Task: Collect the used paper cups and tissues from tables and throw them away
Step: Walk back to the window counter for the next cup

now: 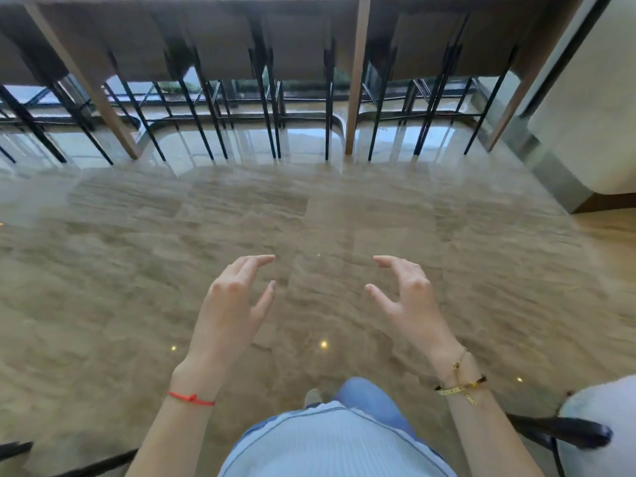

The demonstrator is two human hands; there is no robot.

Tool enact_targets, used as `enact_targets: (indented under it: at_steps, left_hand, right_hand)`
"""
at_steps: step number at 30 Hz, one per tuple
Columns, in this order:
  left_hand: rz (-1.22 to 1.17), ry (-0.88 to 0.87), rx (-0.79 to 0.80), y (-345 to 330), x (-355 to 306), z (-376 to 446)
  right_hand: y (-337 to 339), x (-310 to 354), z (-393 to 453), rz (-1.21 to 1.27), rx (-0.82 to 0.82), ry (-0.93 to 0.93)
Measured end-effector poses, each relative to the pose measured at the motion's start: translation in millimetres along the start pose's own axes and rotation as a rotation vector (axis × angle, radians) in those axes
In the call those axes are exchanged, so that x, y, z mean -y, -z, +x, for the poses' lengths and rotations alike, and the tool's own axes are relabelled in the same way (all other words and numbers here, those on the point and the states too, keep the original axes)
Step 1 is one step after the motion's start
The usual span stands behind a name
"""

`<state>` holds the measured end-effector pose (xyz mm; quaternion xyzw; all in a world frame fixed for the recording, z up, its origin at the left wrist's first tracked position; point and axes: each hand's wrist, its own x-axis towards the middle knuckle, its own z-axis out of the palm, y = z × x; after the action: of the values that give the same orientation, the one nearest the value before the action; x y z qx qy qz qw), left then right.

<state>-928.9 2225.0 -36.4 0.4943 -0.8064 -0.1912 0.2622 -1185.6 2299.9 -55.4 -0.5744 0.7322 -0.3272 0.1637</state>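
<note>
In the head view, your left hand (234, 301) and right hand (406, 297) hang over the bare floor (137, 270), each grip released, fingers curled and holding nothing. No cups or tissues show anywhere, so where they are cannot be told. The far worktop (358, 77) shows only its underside and legs, with stools (206, 63) tucked beneath. You appear to be between pickups; how much is left cannot be judged.

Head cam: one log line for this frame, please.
left hand: open, empty | right hand: open, empty | cups/tissues: none in view | ahead: stools at a long counter | underfoot: glossy floor
</note>
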Motion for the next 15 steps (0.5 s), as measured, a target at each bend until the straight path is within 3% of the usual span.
enact_targets:
  at_steps: [15]
  left_hand:
    - [-0.058,-0.004,0.036,-85,35,327]
  right_hand:
    - [-9,-80,325,-0.022,-0.003,-0.009]
